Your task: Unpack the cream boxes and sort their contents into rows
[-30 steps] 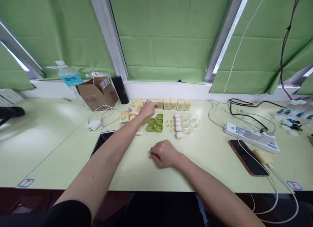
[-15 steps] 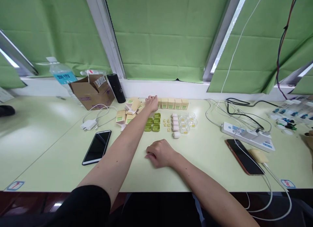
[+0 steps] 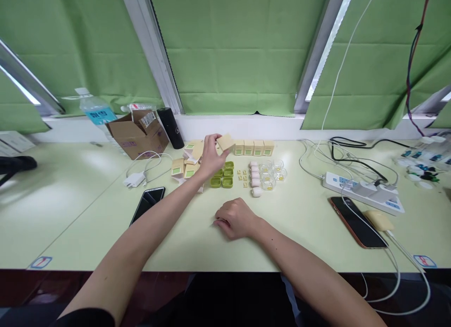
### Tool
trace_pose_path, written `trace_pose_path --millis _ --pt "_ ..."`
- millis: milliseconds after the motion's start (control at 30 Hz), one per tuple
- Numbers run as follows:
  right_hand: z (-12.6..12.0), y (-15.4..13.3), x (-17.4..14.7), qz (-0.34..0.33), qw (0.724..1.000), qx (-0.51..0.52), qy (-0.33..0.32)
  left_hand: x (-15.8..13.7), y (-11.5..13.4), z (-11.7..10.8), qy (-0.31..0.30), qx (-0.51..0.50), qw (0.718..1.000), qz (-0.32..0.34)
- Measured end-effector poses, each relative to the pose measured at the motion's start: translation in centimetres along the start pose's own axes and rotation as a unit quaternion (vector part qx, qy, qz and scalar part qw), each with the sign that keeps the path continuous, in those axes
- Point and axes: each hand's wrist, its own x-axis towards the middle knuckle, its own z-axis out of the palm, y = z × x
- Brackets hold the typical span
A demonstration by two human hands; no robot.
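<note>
Gripped by its edges, a small beige box (image 3: 225, 142) is lifted and tilted in my left hand (image 3: 212, 157). Just right of it stands a row of similar beige boxes (image 3: 248, 147) with green labels. My right hand (image 3: 234, 219) rests on the table in a loose fist, with nothing visible in it. In front of the row lie green square trays (image 3: 227, 182), tiny yellow pieces (image 3: 245, 178), pink-white cylinders (image 3: 256, 192) and clear cups (image 3: 268, 182). Opened beige cartons (image 3: 178, 168) are piled left of the trays, partly behind my left forearm.
On the left are a phone (image 3: 150, 200) partly under my forearm, a white charger (image 3: 135, 179), a cardboard box (image 3: 137, 141), a black cylinder (image 3: 171, 128) and a water bottle (image 3: 97, 112). To the right lie a power strip (image 3: 366, 195), another phone (image 3: 355, 223) and loose cables (image 3: 347, 148).
My left hand has lifted a beige box from the left end of the row and tilted it. My right hand stays on the table. The view has shifted slightly.
</note>
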Motion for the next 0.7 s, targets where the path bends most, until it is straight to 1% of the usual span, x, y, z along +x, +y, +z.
trace_pose_path --millis 33,100,200,267,300,367,433,533,633,667,700 --pt "0.1 0.0 0.0 -0.015 1.000 -0.005 0.022 -1.7 0.6 -1.1 -0.015 -0.026 1.000 0.000" --pt "0.3 -0.2 -0.1 -0.051 0.996 -0.016 0.076 -5.5 1.4 -3.2 -0.046 -0.044 0.998 -0.009" --pt "0.1 -0.6 -0.3 -0.101 0.981 -0.032 0.164 -10.7 1.6 -5.4 -0.074 -0.054 0.994 -0.052" --pt "-0.2 -0.6 -0.5 -0.112 0.971 -0.036 0.208 -13.6 1.5 -5.8 -0.102 -0.052 0.989 -0.089" --pt "-0.5 -0.5 -0.6 -0.106 0.969 -0.036 0.221 -14.7 1.5 -5.8 -0.117 -0.047 0.986 -0.105" --pt "-0.9 0.1 -0.8 -0.069 0.968 -0.033 0.239 -16.2 1.7 -5.5 -0.140 -0.037 0.982 -0.122" --pt "-1.5 0.9 -0.9 -0.015 0.962 -0.026 0.270 -16.6 2.1 -5.4 -0.155 -0.036 0.978 -0.134" --pt "-2.3 2.2 -0.8 0.047 0.935 0.005 0.350 -15.4 2.6 -5.9 -0.206 -0.058 0.966 -0.146" --pt "-2.9 3.0 -0.6 0.094 0.906 0.054 0.410 -13.5 2.5 -6.9 -0.318 -0.104 0.933 -0.133" --pt "-3.0 3.1 -0.5 0.108 0.897 0.071 0.422 -12.9 2.5 -7.1 -0.358 -0.106 0.920 -0.122" --pt "-3.1 3.2 -0.4 0.121 0.889 0.088 0.432 -12.5 2.5 -7.3 -0.382 -0.096 0.912 -0.113"
